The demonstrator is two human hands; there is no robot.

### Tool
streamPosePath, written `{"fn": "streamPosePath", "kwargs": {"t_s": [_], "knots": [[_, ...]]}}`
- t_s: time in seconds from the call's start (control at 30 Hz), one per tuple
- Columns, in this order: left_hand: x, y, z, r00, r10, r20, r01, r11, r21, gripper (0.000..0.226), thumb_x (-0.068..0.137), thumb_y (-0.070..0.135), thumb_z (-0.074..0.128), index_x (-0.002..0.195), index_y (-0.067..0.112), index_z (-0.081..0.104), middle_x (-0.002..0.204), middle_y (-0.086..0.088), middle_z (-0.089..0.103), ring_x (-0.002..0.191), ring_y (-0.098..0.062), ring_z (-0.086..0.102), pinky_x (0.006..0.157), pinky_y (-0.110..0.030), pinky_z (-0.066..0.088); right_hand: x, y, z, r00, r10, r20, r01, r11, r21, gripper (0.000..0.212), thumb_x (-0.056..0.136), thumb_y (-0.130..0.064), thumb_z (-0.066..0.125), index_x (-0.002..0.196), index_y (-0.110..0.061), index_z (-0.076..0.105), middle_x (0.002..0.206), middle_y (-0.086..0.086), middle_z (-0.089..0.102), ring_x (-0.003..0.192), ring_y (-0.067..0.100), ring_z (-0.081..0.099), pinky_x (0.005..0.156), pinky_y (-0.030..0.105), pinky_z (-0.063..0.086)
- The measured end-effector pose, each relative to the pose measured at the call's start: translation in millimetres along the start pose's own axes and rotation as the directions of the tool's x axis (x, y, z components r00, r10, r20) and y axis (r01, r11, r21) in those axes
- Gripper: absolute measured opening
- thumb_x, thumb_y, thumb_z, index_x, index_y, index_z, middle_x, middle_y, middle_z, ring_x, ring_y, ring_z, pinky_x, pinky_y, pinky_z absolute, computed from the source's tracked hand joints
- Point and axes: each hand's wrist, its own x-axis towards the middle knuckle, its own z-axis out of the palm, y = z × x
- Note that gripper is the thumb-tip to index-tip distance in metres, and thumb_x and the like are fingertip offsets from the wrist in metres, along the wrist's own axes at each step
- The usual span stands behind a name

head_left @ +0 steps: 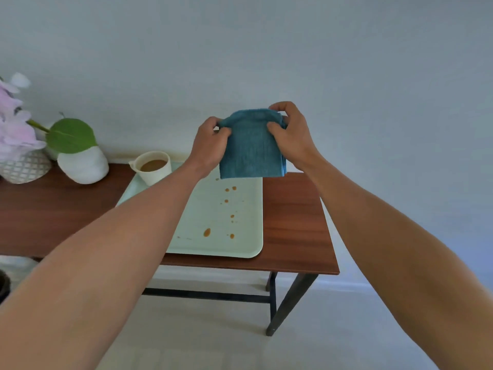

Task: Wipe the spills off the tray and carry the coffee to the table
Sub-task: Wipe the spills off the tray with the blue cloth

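A folded blue cloth (250, 148) hangs in the air above the far end of a pale green tray (250, 247). My left hand (210, 145) pinches its upper left corner and my right hand (290, 129) grips its upper right edge. Several brown coffee spots (207, 232) dot the tray's middle and near part. A cream cup of coffee (153, 166) stands upright on the tray's far left corner, partly behind my left forearm.
The tray lies on a dark wooden table (293, 222) with black legs, near its right end. A white vase (84, 166) with a green leaf and a patterned pot (25, 168) with pink flowers stand at the far left. A wall rises behind.
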Motion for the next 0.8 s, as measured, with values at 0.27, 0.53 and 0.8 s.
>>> {"fn": "streamPosePath", "kwargs": {"t_s": [0.27,0.53,0.8], "knots": [[-10,-49,-79,1.0,-0.026,-0.007,0.027,0.978,0.205,0.016,0.102,0.031,0.054,0.112,0.018,0.055,0.101,-0.002,0.067,0.09,-0.02,0.062,0.071,-0.035,0.046,-28,-4,85,0.995,0.098,0.021,-0.099,0.995,0.006,0.031,0.097,-0.018,0.062,0.125,-0.025,0.05,0.105,0.02,0.067,0.097,0.035,0.067,0.076,0.054,0.059],[-26,-101,-85,0.993,-0.113,0.017,0.101,0.936,0.336,0.026,0.101,0.035,0.06,0.116,0.015,0.057,0.103,-0.003,0.065,0.091,-0.02,0.06,0.069,-0.029,0.04,-56,25,123,0.971,0.236,-0.023,-0.237,0.963,-0.127,0.031,0.098,-0.023,0.065,0.123,-0.024,0.047,0.099,0.011,0.066,0.09,0.029,0.068,0.074,0.049,0.061],[-40,-118,-74,0.99,-0.103,0.095,0.064,0.936,0.346,0.027,0.103,0.028,0.059,0.125,0.012,0.063,0.111,-0.004,0.069,0.1,-0.02,0.065,0.081,-0.028,0.049,-67,55,128,0.963,0.248,-0.103,-0.268,0.908,-0.322,0.033,0.1,-0.024,0.059,0.131,-0.022,0.049,0.108,0.005,0.063,0.096,0.023,0.063,0.076,0.039,0.054]]}}
